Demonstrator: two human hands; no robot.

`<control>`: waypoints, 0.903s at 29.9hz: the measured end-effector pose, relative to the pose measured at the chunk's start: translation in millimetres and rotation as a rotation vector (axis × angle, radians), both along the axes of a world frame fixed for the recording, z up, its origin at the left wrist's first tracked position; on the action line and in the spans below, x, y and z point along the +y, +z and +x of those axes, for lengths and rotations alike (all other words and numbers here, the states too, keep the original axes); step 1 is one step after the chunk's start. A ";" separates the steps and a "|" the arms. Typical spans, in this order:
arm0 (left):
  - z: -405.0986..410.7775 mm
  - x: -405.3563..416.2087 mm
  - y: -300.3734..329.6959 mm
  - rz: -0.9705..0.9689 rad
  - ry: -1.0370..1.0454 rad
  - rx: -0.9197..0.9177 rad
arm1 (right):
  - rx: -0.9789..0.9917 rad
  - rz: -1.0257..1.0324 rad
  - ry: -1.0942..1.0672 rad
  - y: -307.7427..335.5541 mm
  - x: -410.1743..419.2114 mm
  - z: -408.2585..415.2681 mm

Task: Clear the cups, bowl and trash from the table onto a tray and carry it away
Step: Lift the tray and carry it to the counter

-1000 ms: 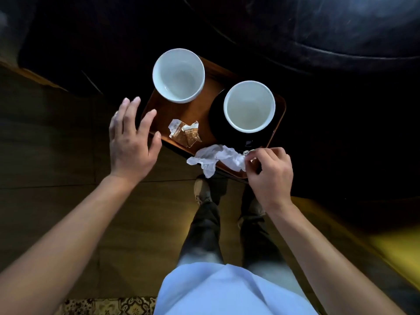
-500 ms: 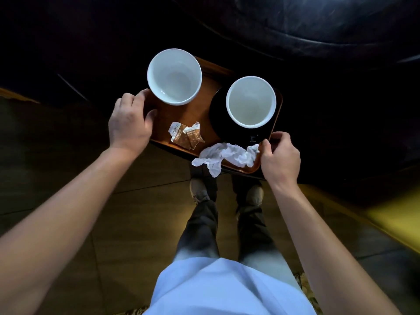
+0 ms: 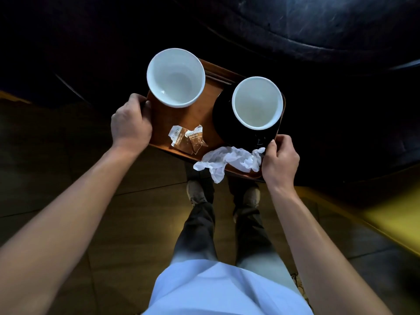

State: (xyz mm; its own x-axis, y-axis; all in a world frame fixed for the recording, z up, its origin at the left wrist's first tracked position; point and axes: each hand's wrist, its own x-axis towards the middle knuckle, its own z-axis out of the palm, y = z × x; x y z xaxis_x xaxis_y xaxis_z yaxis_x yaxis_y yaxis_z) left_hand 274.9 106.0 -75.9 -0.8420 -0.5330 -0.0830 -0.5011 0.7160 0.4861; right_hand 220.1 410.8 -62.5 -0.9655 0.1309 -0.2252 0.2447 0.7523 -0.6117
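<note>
A brown wooden tray is held in front of me above the floor. My left hand grips its left edge and my right hand grips its near right corner. On the tray stand a white cup at the far left and a second white cup at the right, sitting in a black bowl. Two torn brown wrappers lie in the middle. A crumpled white napkin hangs over the tray's near edge beside my right thumb.
A dark round table fills the upper right, its edge just beyond the tray. Below are a wooden floor, my legs and shoes. A yellow surface shows at the right edge.
My left hand came in from open beside the tray and closed on its left edge. My right hand left the napkin and gripped the near right corner.
</note>
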 end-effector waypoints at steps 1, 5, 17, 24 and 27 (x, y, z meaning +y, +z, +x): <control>1.6 1.5 2.3 0.032 0.006 0.018 | 0.009 -0.036 -0.018 2.6 -0.9 1.6; 13.8 7.3 20.7 0.153 0.051 0.084 | 0.080 -0.165 -0.086 21.8 -5.4 3.1; 64.3 36.2 165.0 0.521 0.329 0.309 | 0.113 -0.540 0.110 141.3 7.2 -25.2; 113.8 66.1 223.9 0.555 0.532 0.470 | 0.077 -0.668 0.283 199.3 0.5 -34.8; 140.9 84.9 236.2 0.522 0.660 0.552 | 0.019 -0.708 0.398 215.6 -4.8 -37.2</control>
State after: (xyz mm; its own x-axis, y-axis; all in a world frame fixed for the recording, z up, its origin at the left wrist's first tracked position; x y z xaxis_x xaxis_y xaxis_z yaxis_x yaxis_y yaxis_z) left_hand 415.8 190.9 160.2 -0.3824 -0.9152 -0.1268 -0.3302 0.0072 0.9439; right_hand 182.9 406.0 153.1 -0.9142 -0.3904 -0.1090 0.0250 0.2139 -0.9765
